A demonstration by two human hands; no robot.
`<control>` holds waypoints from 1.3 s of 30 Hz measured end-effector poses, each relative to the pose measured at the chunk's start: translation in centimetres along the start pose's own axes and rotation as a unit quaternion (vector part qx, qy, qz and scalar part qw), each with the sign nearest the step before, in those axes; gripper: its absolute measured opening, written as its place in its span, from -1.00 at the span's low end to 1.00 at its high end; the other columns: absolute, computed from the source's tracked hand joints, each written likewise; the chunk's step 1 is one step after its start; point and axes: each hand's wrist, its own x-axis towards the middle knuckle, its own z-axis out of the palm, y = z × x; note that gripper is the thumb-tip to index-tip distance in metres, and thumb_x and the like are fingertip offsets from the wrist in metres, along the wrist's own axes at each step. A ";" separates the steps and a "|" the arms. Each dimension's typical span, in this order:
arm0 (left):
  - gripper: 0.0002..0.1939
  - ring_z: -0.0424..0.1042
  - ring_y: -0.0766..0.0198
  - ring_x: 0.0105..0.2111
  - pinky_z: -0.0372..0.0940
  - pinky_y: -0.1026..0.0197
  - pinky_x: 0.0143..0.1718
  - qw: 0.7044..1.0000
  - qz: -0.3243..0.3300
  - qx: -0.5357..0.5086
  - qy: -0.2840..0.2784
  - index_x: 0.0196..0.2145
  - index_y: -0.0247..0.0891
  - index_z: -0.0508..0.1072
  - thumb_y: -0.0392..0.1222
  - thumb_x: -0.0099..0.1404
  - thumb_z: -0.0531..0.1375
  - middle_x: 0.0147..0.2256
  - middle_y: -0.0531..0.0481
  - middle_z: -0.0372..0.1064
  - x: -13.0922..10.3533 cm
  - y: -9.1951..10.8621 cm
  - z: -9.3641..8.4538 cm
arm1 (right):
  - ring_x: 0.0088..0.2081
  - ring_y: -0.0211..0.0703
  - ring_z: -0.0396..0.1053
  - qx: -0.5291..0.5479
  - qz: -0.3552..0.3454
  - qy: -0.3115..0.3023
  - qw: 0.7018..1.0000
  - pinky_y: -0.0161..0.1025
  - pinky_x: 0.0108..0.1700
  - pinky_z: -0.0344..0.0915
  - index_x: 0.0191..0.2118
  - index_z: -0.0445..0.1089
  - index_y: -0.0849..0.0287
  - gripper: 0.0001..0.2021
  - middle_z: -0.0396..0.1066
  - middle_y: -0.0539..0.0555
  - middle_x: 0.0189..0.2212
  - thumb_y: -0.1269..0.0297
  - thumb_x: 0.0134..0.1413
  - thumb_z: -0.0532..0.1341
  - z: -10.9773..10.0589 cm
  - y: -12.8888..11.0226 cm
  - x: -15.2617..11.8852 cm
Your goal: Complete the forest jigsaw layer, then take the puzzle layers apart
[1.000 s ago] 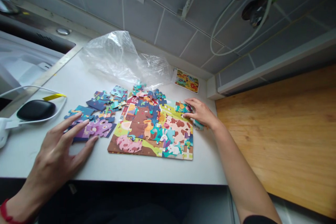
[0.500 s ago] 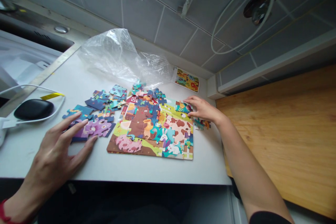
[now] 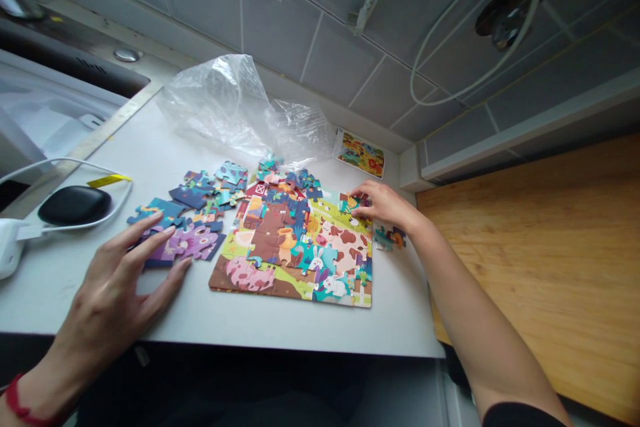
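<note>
A farm-picture puzzle (image 3: 295, 287) lies flat on the white counter, with joined bear and rabbit pieces (image 3: 270, 230) on top of it. My right hand (image 3: 380, 203) is at its upper right corner, fingers closed on a small teal and yellow puzzle piece (image 3: 349, 203). My left hand (image 3: 117, 283) rests with spread fingers beside the purple puzzle pieces (image 3: 187, 242), its fingertips at their left edge. More loose blue pieces (image 3: 193, 190) are heaped behind them. Some pieces (image 3: 390, 237) sit below my right hand, right of the puzzle.
A crumpled clear plastic bag (image 3: 225, 107) and a small picture card (image 3: 361, 152) lie at the back by the tiled wall. A black oval device (image 3: 75, 205) with a white cable is at the left, near the sink (image 3: 90, 67). A wooden board (image 3: 540, 240) is at the right.
The whole view has shifted slightly, so things appear a little further right. Both hands keep nearly the same places and poses relative to the puzzle.
</note>
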 end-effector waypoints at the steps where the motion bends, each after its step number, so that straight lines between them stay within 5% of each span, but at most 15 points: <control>1: -0.09 0.42 -0.22 0.26 0.35 -0.35 0.28 1.000 -0.001 0.001 0.001 0.46 0.11 0.18 -0.15 0.25 0.44 0.36 -0.15 0.29 0.0 0.0 0.0 | -0.11 0.02 0.54 0.000 0.005 0.003 1.000 -0.13 -0.02 0.44 -0.03 0.60 0.09 -0.68 0.57 0.15 -0.11 0.23 0.07 0.49 0.0 -0.1 -0.1; 10: -0.14 0.44 -0.22 0.23 0.39 -0.32 0.24 1.000 0.005 0.009 0.000 0.44 0.05 0.21 -0.19 0.29 0.43 0.34 -0.20 0.30 0.0 0.1 -0.2 | -0.25 -0.05 0.51 0.028 0.050 0.063 0.996 -0.14 -0.11 0.43 -0.10 0.57 0.13 -0.72 0.55 0.11 -0.17 0.29 0.04 0.49 1.0 -1.0 -1.5; 20: -0.30 0.39 -0.20 0.27 0.36 -0.33 0.28 1.000 -0.005 -0.004 -0.020 0.38 -0.07 0.26 -0.28 0.37 0.36 0.34 -0.24 0.27 0.0 0.5 -0.4 | -0.04 0.12 0.54 0.049 0.012 0.156 0.987 0.04 0.08 0.47 0.03 0.58 0.15 -0.66 0.57 0.21 -0.09 0.17 0.17 0.39 3.2 -0.2 -3.8; 39: -0.37 0.40 -0.18 0.26 0.39 -0.27 0.27 1.000 0.012 0.016 -0.024 0.35 -0.11 0.26 -0.23 0.41 0.32 0.33 -0.27 0.27 0.2 0.5 -0.5 | -0.13 0.05 0.56 0.117 0.074 0.174 0.975 -0.04 -0.04 0.56 -0.01 0.62 0.15 -0.58 0.49 0.18 -0.12 -0.01 0.11 0.43 3.7 1.1 -5.1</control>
